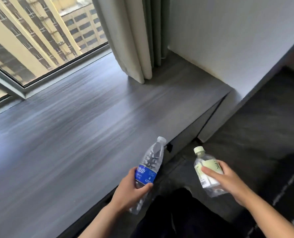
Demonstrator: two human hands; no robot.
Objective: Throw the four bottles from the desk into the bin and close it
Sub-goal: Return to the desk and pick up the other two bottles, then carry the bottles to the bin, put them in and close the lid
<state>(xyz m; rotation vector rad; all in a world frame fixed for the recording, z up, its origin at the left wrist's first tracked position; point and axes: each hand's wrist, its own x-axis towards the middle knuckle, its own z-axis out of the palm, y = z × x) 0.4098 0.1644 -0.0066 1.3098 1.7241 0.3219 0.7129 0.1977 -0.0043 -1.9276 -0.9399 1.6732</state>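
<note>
Head camera view, looking down at two bare hands, each holding a clear plastic bottle. The left hand has its fingers clamped around a blue-labelled bottle, white cap tilted up and away, over the near edge of a grey wood-grain tabletop. The right hand has its fingers wrapped on a pale-green-labelled bottle, held over dark floor beside the tabletop. Beyond the fingers hang a pale curtain and a window showing buildings; a white wall stands beyond the right-hand fingers.
</note>
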